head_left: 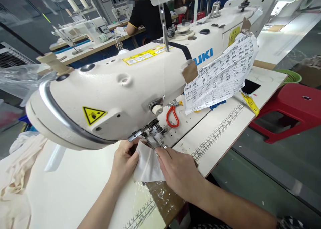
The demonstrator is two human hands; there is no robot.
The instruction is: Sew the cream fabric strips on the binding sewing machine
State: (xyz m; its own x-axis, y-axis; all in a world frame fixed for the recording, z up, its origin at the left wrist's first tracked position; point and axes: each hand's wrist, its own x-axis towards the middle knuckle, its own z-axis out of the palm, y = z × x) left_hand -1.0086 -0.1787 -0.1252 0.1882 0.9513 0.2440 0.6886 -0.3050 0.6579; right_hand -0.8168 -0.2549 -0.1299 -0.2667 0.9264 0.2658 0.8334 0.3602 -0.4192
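A piece of white fabric (147,167) lies under the needle area of a white sewing machine (120,88). My left hand (124,160) pinches the fabric's left side, close below the machine head. On the right side, my right hand (179,172) grips the same fabric with thumb and fingers near the presser foot (156,138). The fabric's far edge is hidden behind the fingers and machine parts. Red-handled scissors (172,117) rest on the machine bed just beyond my right hand, their blades partly covered.
A handwritten sheet (223,75) is taped to the machine. A yellow tape measure (250,103) hangs over the table's right edge, beside a dark phone-like object (250,87). A red stool (296,108) stands at right. Beige fabric (17,182) lies left. Another person (147,16) sits further back.
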